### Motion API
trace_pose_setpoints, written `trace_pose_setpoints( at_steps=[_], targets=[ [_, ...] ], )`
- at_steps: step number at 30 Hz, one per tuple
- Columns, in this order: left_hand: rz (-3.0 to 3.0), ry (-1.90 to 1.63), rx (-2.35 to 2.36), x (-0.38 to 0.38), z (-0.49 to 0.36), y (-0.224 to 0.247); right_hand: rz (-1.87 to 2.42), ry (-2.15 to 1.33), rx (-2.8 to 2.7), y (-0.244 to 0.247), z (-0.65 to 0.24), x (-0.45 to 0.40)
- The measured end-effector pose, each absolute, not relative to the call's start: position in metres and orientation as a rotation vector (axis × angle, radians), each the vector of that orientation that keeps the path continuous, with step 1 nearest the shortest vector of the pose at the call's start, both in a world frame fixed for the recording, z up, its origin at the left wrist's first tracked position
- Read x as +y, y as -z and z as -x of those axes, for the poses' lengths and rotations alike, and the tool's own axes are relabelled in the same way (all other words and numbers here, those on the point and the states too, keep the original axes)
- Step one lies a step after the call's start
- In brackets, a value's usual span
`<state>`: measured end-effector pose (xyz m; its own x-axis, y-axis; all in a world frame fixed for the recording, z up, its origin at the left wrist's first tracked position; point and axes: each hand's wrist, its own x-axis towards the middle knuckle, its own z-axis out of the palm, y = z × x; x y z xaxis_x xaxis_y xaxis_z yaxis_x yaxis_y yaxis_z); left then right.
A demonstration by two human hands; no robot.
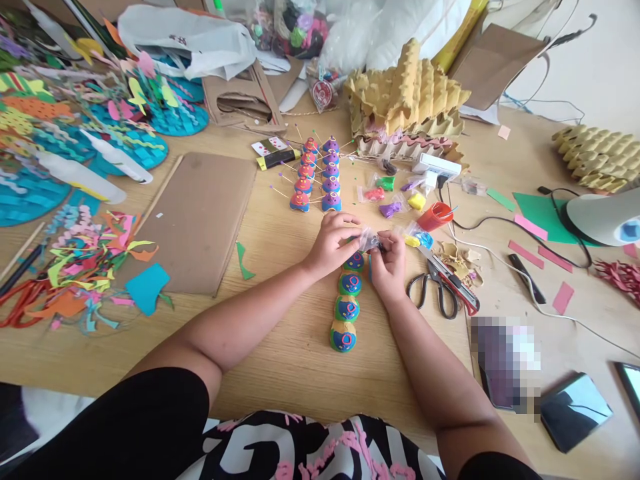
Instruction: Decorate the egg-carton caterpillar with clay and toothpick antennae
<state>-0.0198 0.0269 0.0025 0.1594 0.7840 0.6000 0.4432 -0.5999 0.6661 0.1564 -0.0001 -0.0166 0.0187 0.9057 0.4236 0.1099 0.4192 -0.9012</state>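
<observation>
One clear bag (369, 239), pinched by the left hand (333, 239) and right hand (389, 268), is at the far end of the blue domes (349, 284). It looks light, limp and slippery; its edges should offer the surest hold.

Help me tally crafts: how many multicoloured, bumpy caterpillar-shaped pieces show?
3: the red-blue piece and purple-blue piece beyond the left hand; the blue-green piece nearer the camera, its far end partly hidden.

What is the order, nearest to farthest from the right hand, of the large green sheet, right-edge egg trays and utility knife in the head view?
1. Utility knife, right of the right hand.
2. Large green sheet, farther right.
3. Egg trays, right edge.
</observation>
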Motion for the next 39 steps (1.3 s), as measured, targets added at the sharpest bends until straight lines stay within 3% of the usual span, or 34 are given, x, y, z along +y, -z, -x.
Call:
trace_pose_setpoints(
  at_steps=[7,39],
  targets=[
    [-2.127,-1.454,1.154,0.026,0.021,-0.002,0.954,-0.946,-1.455,0.010,-0.154,0.002],
    [-2.259,-1.509,1.099,0.021,0.018,-0.006,0.938,-0.905,-1.394,0.005,-0.154,-0.005]
  ],
)
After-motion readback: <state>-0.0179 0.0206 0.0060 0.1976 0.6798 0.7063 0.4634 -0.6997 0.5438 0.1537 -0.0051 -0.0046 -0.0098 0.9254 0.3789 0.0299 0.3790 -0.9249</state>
